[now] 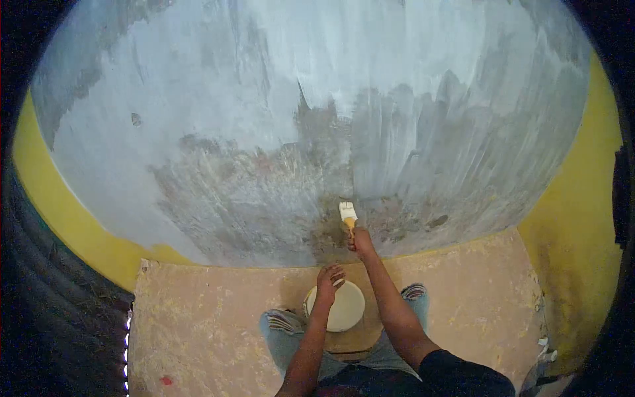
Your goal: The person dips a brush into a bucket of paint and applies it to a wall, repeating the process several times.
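My right hand [361, 241] grips the yellow handle of a paintbrush [347, 214], whose white bristles press against the lower part of the wall [264, 99]. The wall is grey plaster partly covered in white paint, with bare, streaky patches around the brush. My left hand [329, 278] rests on the rim of a round white paint bucket [344, 311] that stands on the floor between my knees. The fingers of that hand curl over the bucket's edge.
Yellow painted wall [575, 218] borders the grey area at the right and lower left. The floor [211, 317] is pale, stained concrete. A dark ribbed surface [46, 278] fills the left edge. My knees in torn jeans [281, 324] flank the bucket.
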Demonstrator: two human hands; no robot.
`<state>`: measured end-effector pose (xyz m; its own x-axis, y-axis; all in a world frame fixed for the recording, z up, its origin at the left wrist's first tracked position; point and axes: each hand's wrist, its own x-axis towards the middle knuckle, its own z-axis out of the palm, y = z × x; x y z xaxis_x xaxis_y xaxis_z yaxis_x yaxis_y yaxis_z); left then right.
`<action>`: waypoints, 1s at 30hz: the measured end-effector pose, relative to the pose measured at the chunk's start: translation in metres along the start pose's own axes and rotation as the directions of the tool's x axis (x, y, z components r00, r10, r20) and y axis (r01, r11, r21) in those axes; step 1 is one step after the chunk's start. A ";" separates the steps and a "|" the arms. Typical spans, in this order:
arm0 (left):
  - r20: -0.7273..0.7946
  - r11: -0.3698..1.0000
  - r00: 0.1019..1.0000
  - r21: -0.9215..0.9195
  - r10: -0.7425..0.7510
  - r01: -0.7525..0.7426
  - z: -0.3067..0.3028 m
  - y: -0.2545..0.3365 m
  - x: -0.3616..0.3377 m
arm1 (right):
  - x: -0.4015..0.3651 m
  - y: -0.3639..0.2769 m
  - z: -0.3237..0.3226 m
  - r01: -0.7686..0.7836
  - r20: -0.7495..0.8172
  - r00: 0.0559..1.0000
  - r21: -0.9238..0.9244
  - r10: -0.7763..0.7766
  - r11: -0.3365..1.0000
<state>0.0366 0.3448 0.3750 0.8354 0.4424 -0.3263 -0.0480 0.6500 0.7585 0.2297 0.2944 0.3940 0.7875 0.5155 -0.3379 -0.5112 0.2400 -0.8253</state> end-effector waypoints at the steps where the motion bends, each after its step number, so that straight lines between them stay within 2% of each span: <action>1: 0.003 1.000 1.000 0.004 0.002 -0.002 -0.001 0.002 0.003 | 0.003 -0.003 0.006 0.015 -0.104 0.994 -0.038 -0.019 0.999; 3: -0.044 1.000 0.999 0.005 -0.018 0.018 -0.005 0.002 0.006 | 0.009 -0.011 0.011 0.042 -0.099 0.994 -0.071 -0.049 0.997; 5: -0.028 1.000 1.000 0.000 -0.009 0.009 -0.013 0.001 0.010 | 0.018 -0.018 0.018 0.071 -0.092 0.992 -0.107 -0.081 0.992; 6: -0.012 1.000 1.000 -0.006 0.000 0.000 -0.013 0.003 0.013 | 0.022 -0.031 0.026 0.163 -0.090 0.980 -0.161 -0.179 0.973; 7: -0.003 1.000 1.000 -0.007 0.012 -0.012 -0.014 0.002 0.019 | 0.023 -0.051 0.037 0.256 -0.080 0.957 -0.214 -0.279 0.942; 8: -0.019 0.999 1.000 -0.030 -0.017 0.017 -0.016 0.000 0.021 | 0.023 -0.071 0.046 0.265 -0.077 0.955 -0.213 -0.286 0.941; 10: -0.028 0.998 0.999 -0.045 -0.041 0.040 -0.013 0.003 0.028 | 0.010 -0.134 0.075 0.342 0.033 0.939 -0.226 -0.343 0.912; 12: -0.014 1.000 1.000 0.009 -0.023 0.023 -0.008 0.004 0.026 | -0.019 -0.191 0.111 0.319 0.010 0.948 -0.055 -0.319 0.946; 14: 0.015 1.000 1.000 -0.007 -0.007 0.007 -0.002 0.009 0.022 | -0.017 -0.223 0.124 0.359 0.108 0.928 -0.017 -0.355 0.933; 19: 0.076 0.993 0.997 -0.122 0.014 -0.005 0.018 0.027 0.017 | -0.065 -0.298 0.175 0.486 0.103 0.872 -0.070 -0.478 0.871; 22: 0.068 0.994 0.998 -0.112 0.015 -0.007 0.036 0.050 0.005 | -0.084 -0.310 0.184 0.548 0.094 0.832 0.004 -0.546 0.836; 24: 0.090 0.992 0.994 -0.115 0.056 -0.045 0.044 0.063 -0.002 | -0.094 -0.297 0.175 0.537 0.131 0.838 -0.036 -0.529 0.843; 26: 0.116 0.988 0.989 -0.133 0.096 -0.080 0.047 0.068 -0.007 | -0.085 -0.275 0.160 0.593 0.138 0.803 -0.078 -0.580 0.802; 27: 0.145 0.983 0.980 -0.145 0.137 -0.116 0.048 0.070 -0.008 | -0.073 -0.262 0.150 0.591 0.138 0.804 -0.079 -0.578 0.803; 30: 0.152 0.980 0.980 -0.170 0.130 -0.103 0.048 0.070 -0.009 | -0.014 -0.196 0.107 0.557 0.064 0.826 -0.244 -0.560 0.794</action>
<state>0.0520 0.3564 0.4582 0.8954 0.4240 -0.1358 -0.2263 0.6961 0.6814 0.2819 0.3283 0.6091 0.9148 0.3439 0.2119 0.1166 0.2774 -0.9536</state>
